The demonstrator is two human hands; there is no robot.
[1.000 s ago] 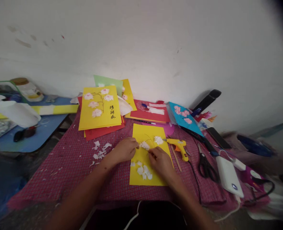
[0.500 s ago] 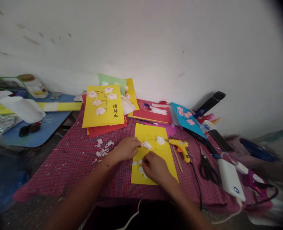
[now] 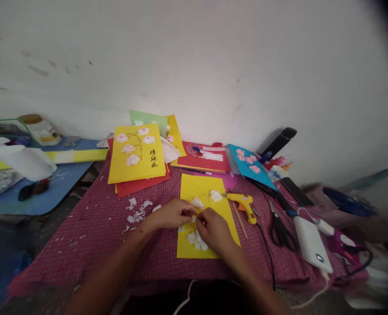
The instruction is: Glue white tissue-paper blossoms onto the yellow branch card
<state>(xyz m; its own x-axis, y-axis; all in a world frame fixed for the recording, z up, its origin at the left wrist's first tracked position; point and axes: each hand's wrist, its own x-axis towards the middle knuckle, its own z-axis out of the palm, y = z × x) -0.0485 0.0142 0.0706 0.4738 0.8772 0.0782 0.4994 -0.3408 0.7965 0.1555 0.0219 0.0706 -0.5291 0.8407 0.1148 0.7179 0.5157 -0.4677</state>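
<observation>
A yellow card [image 3: 194, 188] lies on the red checked cloth [image 3: 108, 236] in front of me. Two white paper flowers [image 3: 198, 202] sit near its top, and loose white paper pieces [image 3: 194, 238] lie lower down. My left hand [image 3: 171, 213] and my right hand [image 3: 215, 228] meet over the middle of the card. Their fingertips are pinched together on something small and white that I cannot make out.
A yellow glue gun [image 3: 245, 204], a wooden stick [image 3: 240, 214], black scissors [image 3: 279, 225] and a white power bank [image 3: 312, 244] lie to the right. Finished flower cards [image 3: 136, 153] lean at the back. White scraps [image 3: 136, 210] lie left of the card. A blue table [image 3: 46, 188] stands at left.
My right hand drew back toward the lower card, then came up to meet the left hand. Both hands now pinch together over the card's middle. The camera shifted slightly.
</observation>
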